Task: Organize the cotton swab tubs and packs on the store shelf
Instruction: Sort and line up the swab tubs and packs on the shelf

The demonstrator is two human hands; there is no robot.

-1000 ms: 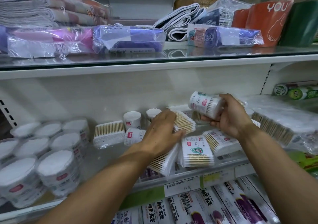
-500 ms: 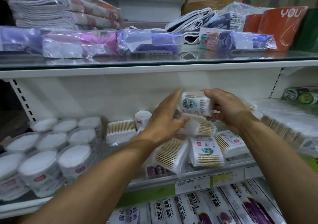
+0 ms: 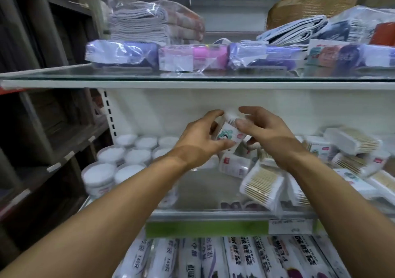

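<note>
Above the middle shelf [image 3: 213, 212], both hands hold one small white cotton swab tub [image 3: 227, 132] with a green picture and a red mark on its label. My left hand [image 3: 199, 137] curls around its left side and bottom. My right hand [image 3: 259, 128] grips its right side and top. Round white tubs [image 3: 128, 155] stand in rows at the shelf's left. Flat packs of wooden swabs [image 3: 261, 188] lie in a loose heap on the right, some tilted, beside another small tub lying on its side [image 3: 234, 166].
A glass upper shelf [image 3: 192, 79] overhead carries bagged towels and cloths [image 3: 192, 57]. Boxes of plastic wrap [image 3: 235, 258] fill the shelf below. A dark wooden rack [image 3: 42, 106] stands to the left. A bare patch of glass lies between the round tubs and the packs.
The tub held in my right hand has come left to the shelf's middle, and my left hand has left the swab packs and now grips it too. The view has swung left.
</note>
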